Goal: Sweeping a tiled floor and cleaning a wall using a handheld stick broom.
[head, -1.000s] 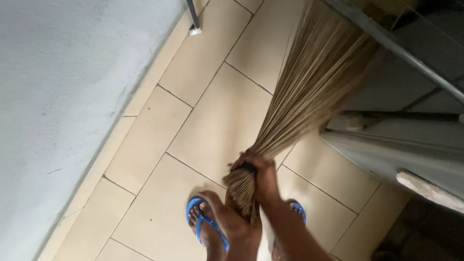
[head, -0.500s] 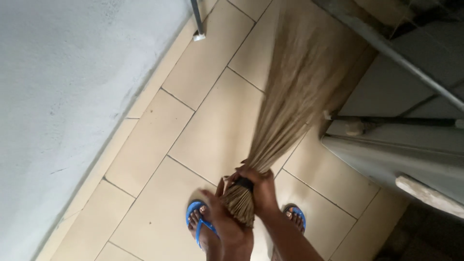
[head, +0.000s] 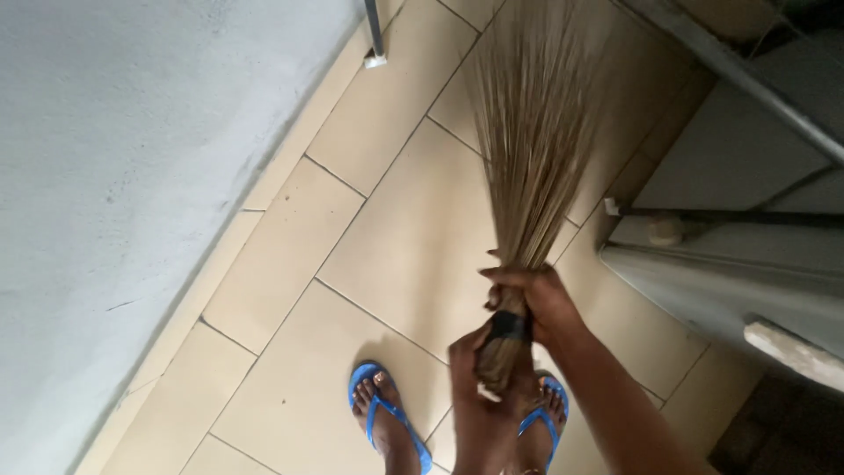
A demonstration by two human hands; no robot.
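Fingers [head: 505,283] of the right hand [head: 536,303] are wrapped tight around the bound neck of a straw broom [head: 527,158], just above its dark binding band [head: 510,327]. Left hand [head: 479,387] cups the broom's stubby butt end from below, fingers curled closed against it. Held over the cream tiled floor [head: 387,229], the broom fans its bristles up and away toward a grey metal frame [head: 730,66]. Below the hands stand two feet in blue flip-flops [head: 387,418]. A pale grey wall [head: 132,158] runs along the left
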